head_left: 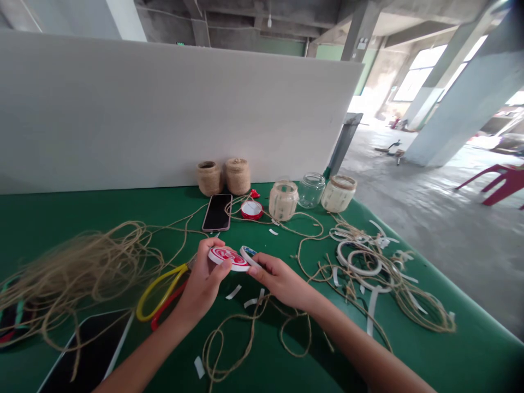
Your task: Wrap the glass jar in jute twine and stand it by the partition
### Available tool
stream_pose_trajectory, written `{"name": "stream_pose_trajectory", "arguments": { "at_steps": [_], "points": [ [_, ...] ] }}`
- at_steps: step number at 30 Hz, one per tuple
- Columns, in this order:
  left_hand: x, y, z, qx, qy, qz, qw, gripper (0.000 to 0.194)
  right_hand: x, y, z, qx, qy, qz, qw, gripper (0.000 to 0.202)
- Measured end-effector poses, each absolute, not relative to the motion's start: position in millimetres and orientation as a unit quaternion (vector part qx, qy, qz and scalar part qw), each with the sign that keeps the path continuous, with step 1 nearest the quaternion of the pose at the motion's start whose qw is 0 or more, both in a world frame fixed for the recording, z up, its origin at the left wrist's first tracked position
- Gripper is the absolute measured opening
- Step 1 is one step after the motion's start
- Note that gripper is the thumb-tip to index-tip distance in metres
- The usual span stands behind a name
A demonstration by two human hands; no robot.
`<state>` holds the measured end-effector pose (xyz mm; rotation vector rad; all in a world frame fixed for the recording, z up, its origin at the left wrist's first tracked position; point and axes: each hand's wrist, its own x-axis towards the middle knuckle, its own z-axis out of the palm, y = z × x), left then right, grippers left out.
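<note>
Tape (245, 255) in right hand (278, 278), by left hand's (207, 278) disc (225, 256) edge.

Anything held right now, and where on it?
Yes. Left hand grips the red-and-white disc, thumb on its printed face. Right hand pinches the white ring by its near edge.

In my hold, the disc (225, 255) bears a red-and-white printed pattern within a white edge; the tape roll (244, 252) is white with blue print inside. I note the table (172, 363) as plain green, the twine (102, 262) tan, the scissors (160, 278) yellow and red at the handles, and the lid (251, 210) white within a red rim.
</note>
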<state>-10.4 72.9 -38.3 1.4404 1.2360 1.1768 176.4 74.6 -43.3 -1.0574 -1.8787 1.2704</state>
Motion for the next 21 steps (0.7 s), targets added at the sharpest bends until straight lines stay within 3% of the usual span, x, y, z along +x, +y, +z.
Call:
{"name": "stream_pose_trajectory", "arguments": {
  "at_steps": [15, 21],
  "points": [
    [-11, 76, -58, 0.518, 0.445, 0.505, 0.529, 0.034, 173, 72, -44, -0.401, -0.687, 0.512, 0.325, 0.021],
    [-5, 71, -52, 0.456, 0.388, 0.509, 0.619, 0.032, 171, 69, -49, -0.403, -0.682, 0.514, 0.33, 0.025]
  ]
}}
